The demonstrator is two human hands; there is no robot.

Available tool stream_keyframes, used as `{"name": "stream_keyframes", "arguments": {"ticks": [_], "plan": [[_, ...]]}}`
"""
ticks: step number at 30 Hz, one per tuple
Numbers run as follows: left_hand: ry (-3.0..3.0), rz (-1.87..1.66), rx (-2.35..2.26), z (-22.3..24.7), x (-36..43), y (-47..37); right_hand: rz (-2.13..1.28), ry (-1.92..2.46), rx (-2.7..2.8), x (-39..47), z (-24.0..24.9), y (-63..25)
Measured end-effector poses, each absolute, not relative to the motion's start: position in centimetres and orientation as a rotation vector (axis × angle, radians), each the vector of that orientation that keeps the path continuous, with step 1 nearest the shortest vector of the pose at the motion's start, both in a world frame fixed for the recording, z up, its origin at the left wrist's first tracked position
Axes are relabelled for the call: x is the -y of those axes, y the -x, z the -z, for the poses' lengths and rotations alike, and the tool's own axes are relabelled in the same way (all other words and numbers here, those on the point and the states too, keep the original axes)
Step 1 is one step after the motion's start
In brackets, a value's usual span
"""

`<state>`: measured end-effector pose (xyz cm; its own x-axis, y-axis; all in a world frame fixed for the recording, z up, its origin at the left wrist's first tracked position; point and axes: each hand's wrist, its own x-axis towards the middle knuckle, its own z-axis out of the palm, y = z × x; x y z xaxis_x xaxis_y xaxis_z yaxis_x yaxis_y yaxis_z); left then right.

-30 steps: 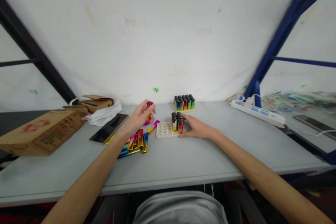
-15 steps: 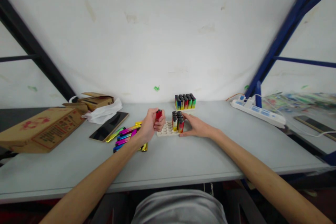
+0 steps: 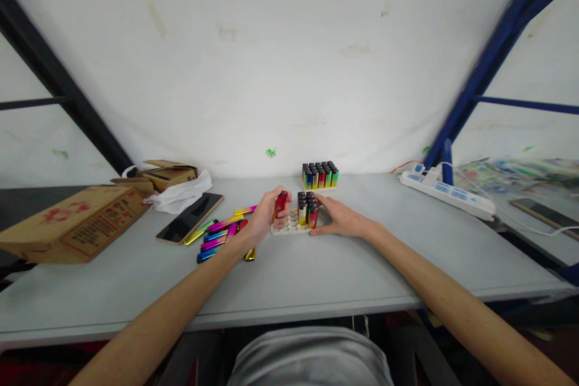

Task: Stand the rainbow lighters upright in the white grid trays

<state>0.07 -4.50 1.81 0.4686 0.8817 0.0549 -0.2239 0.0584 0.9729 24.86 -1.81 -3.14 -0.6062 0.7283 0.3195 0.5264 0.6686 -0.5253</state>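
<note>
My left hand [image 3: 266,217] is closed around a red lighter [image 3: 280,202], which it holds tilted above the left part of a white tray [image 3: 289,230] with rows of holes. Several black-topped lighters [image 3: 307,212] stand upright at the tray's right end. There my right hand [image 3: 341,217] grips the tray, thumb at the front corner and fingers at the back, beside the standing lighters. Loose shiny lighters [image 3: 219,238] in pink, blue, yellow and green lie in a pile to the left, partly hidden by my left wrist.
Behind, a second block of upright lighters [image 3: 320,175] stands near the wall. On the left are a phone [image 3: 190,217], a white plastic bag [image 3: 181,192] and cardboard boxes [image 3: 76,217]. A power strip [image 3: 447,193] with cables lies on the right by a blue frame.
My left hand has moved slightly right with the red lighter, which now shows more of its length and leans over the tray. My right hand has stayed put.
</note>
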Motion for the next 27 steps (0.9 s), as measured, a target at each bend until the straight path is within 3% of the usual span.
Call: {"name": "stream_keyframes", "arguments": {"ticks": [7, 15, 27], "plan": [[-1.702, -1.101, -0.802, -1.9, 4.7, -0.2, -0.523, 0.936, 2.395, 1.9, 2.9, -24.8], [-2.244, -0.934, -0.935, -1.7, 4.8, 0.3, -0.479, 0.948, 2.391, 1.7, 3.3, -25.0], [-1.873, -0.979, -0.919, -1.4, 5.7, 0.0, -0.539, 0.896, 2.367, 2.1, 2.7, -24.8]]}}
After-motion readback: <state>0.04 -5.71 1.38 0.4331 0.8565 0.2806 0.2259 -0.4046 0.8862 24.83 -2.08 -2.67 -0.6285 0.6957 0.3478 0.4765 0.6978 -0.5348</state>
